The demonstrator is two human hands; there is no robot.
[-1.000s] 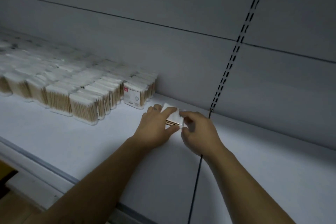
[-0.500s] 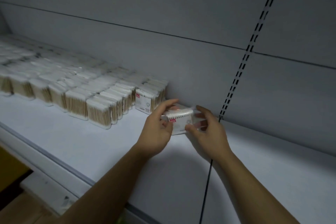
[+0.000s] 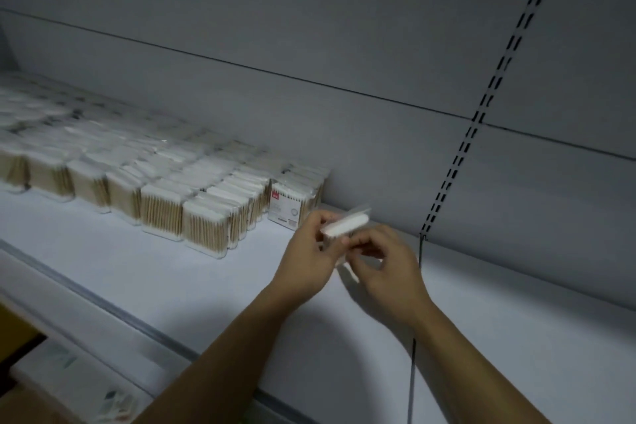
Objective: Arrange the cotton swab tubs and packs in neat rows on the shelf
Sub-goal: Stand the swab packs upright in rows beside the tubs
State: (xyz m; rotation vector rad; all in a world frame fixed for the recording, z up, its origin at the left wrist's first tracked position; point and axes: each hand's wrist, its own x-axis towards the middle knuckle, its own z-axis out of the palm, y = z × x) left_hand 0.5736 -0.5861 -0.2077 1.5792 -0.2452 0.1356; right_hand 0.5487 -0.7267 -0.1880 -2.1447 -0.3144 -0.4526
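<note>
pack location: held pack (image 3: 345,226) is in the air over the shelf (image 3: 137,272), between both hands, just right of the labelled pack (image 3: 287,204) that ends the rows of packs (image 3: 161,208)
left hand (image 3: 306,253): thumb and fingers pinch the pack's near end, white top edge facing up
right hand (image 3: 390,270): fingers curl in against the pack's lower edge. There is motion blur here, so the exact contact is hard to read
weight: judged very light, since it's a thin clear-wrapped pack of wooden-stick swabs
stiffness: the stick bundle looks fairly rigid along its length; the wrap probably gives a little under pressure
slip: the film looks smooth, so expect it to slide in a loose pinch
fragility: low. Sticks could bend if squeezed across the flat faces
where to hold: the two short ends or the narrow sides, thumb opposite fingers, which leaves the bottom edge free to set down
placement: stand it upright, label face forward, tight against the labelled pack
risk: thin base, so it tips easily and could knock its neighbours over — steady it against the row before letting go
</note>
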